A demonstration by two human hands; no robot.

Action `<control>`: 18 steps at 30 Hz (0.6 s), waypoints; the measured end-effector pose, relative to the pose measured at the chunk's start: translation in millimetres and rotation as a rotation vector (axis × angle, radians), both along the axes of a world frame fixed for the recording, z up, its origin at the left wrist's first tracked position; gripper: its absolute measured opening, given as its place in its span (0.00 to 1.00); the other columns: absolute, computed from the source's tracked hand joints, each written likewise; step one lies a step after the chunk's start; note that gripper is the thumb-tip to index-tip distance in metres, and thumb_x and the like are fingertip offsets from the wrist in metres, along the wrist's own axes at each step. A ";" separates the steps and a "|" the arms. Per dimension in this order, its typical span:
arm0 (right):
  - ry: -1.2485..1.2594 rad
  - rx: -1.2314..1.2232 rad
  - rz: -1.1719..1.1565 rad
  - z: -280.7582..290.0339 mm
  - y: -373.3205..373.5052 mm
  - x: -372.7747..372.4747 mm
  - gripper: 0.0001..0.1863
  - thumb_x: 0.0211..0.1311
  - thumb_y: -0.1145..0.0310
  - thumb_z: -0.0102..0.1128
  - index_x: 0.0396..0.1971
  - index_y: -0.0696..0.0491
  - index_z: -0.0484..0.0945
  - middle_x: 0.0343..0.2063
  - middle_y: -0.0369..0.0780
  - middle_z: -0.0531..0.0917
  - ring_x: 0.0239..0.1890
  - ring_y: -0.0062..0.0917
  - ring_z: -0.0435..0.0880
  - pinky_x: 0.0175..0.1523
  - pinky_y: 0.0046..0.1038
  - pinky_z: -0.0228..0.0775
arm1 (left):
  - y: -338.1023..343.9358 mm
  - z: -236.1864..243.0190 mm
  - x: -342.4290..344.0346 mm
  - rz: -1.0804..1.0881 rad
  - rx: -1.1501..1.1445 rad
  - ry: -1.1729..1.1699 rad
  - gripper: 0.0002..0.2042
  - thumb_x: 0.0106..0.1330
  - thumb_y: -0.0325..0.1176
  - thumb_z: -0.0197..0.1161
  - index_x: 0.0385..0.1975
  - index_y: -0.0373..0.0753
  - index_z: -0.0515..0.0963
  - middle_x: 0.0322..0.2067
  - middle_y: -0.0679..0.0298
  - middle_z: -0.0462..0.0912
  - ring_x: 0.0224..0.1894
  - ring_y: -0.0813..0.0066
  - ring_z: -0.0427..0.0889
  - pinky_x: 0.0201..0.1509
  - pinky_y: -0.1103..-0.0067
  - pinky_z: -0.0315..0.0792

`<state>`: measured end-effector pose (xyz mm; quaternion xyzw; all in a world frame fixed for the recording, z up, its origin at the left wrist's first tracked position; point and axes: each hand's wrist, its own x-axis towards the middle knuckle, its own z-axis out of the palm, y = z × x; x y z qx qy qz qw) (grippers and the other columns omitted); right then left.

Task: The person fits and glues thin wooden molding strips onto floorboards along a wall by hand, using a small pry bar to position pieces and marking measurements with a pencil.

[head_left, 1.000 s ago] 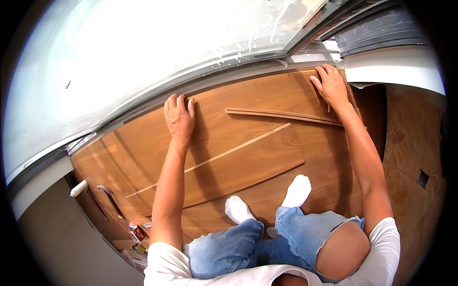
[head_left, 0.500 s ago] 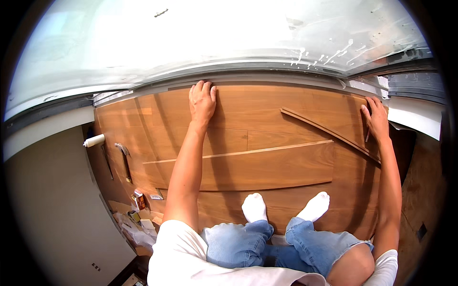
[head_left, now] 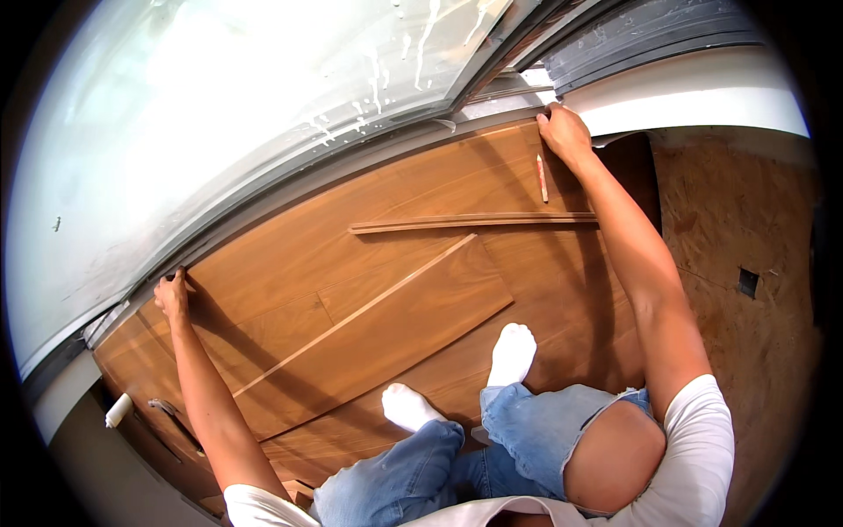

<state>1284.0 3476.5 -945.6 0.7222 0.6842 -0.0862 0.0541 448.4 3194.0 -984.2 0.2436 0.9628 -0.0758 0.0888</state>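
Wood flooring (head_left: 421, 189), smooth and grained, spans mid-frame

A flat plank (head_left: 395, 338) lies on it at centre, a narrow strip (head_left: 474, 223) above. At the flooring's far edge, left hand (head_left: 172, 294) (left) and right hand (head_left: 565, 132) (upper right) curl; I can't tell if they grip. Slim pencil (head_left: 542, 178), upper right.

A large glass pane (head_left: 219, 132) carries white drips (head_left: 427, 42). At the lower left, a white tube (head_left: 117, 410) lies near a hammer (head_left: 180, 426), by a grey wall (head_left: 114, 465). Rough brown flooring (head_left: 729, 211) at the right has a dark square (head_left: 748, 282).
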 end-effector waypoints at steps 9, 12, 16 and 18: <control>0.083 0.130 0.018 -14.1 -16.4 -1.0 0.26 0.73 0.52 0.58 0.57 0.59 0.84 0.55 0.50 0.86 0.58 0.49 0.82 0.67 0.45 0.70 | 12.6 0.5 11.3 -0.043 0.100 -0.090 0.41 0.55 0.71 0.71 0.55 0.39 0.87 0.59 0.50 0.86 0.66 0.40 0.77 0.69 0.48 0.69; -0.007 0.114 -0.015 -6.6 -30.0 -26.0 0.31 0.76 0.46 0.54 0.60 0.60 0.82 0.64 0.50 0.81 0.66 0.52 0.75 0.70 0.49 0.65 | 11.8 -5.5 13.5 0.001 0.055 -0.021 0.41 0.57 0.71 0.71 0.54 0.36 0.86 0.58 0.49 0.86 0.67 0.41 0.77 0.69 0.48 0.69; -0.033 0.221 0.169 -9.8 -60.9 -50.0 0.31 0.78 0.46 0.52 0.60 0.59 0.81 0.67 0.51 0.78 0.72 0.48 0.70 0.75 0.50 0.61 | 13.2 -11.8 24.4 -0.058 0.096 -0.003 0.40 0.62 0.69 0.69 0.52 0.32 0.86 0.57 0.48 0.86 0.66 0.42 0.78 0.68 0.48 0.70; 0.039 0.214 0.318 -0.1 -79.1 -78.4 0.28 0.79 0.48 0.53 0.58 0.58 0.82 0.64 0.51 0.81 0.72 0.45 0.73 0.78 0.49 0.58 | 6.8 -14.8 33.1 -0.067 0.125 0.030 0.38 0.64 0.68 0.67 0.52 0.31 0.85 0.57 0.49 0.85 0.65 0.44 0.77 0.67 0.48 0.70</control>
